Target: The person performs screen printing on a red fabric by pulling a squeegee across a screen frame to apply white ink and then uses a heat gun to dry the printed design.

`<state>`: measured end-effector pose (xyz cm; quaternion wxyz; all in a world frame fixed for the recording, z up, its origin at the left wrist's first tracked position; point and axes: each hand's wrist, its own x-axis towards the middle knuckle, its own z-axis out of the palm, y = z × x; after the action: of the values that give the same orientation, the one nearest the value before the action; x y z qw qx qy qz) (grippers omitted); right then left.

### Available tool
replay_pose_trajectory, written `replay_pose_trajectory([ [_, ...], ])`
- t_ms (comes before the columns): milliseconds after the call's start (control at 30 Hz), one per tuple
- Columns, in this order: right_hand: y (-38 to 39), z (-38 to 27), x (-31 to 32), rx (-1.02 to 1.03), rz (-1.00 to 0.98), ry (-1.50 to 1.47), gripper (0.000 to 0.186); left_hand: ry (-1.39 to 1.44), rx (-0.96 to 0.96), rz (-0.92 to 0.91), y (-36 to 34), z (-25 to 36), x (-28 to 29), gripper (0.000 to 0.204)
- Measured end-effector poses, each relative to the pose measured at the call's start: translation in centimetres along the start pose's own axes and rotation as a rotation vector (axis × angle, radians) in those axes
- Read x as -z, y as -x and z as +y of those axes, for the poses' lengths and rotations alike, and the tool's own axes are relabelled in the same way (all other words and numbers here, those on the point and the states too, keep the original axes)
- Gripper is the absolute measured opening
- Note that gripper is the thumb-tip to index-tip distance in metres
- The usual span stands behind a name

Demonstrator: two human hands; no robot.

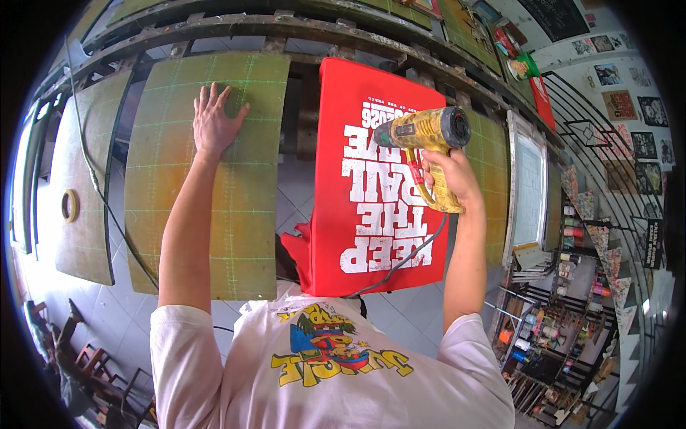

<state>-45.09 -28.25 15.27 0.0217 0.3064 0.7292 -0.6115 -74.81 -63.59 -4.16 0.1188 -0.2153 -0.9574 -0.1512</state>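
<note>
My right hand [454,175] grips the handle of a yellow and black heat gun [421,131], worn and stained. Its nozzle points left, over the upper part of a red T-shirt [336,93] with large white block lettering. The shirt is stretched over a board, its loose cloth bunched at the lower left. A dark cord [400,266] runs from the gun down across the print. My left hand [217,120] lies flat with fingers spread on a greenish, grid-marked printing board [207,236] left of the shirt.
Another board [89,171] at far left carries a roll of tape [69,206] and a hanging cable [91,168]. A framed screen [529,186] stands right of the shirt. Shelves of coloured containers [564,286] fill the lower right. Metal rails [236,30] run behind the boards.
</note>
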Motion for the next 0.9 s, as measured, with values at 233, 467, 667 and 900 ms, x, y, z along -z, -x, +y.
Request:
replay_pose_trajectory([
  [233,0.5,-0.1,0.5,-0.018,0.004,0.050,0.015,-0.007,0.009,-0.011,-0.1,0.0,0.0,0.072],
  [467,2.0,0.7,1.4,-0.055,0.041,0.012,0.017,0.025,-0.015,0.017,0.0,0.1,0.1,0.071],
  [667,3.1,1.3,1.7,-0.081,0.051,0.018,0.015,0.013,-0.022,0.014,-0.1,0.1,0.0,0.072],
  [900,4.0,1.9,1.8,-0.072,0.032,0.013,0.018,0.012,-0.028,0.028,-0.1,-0.1,-0.4,0.072],
])
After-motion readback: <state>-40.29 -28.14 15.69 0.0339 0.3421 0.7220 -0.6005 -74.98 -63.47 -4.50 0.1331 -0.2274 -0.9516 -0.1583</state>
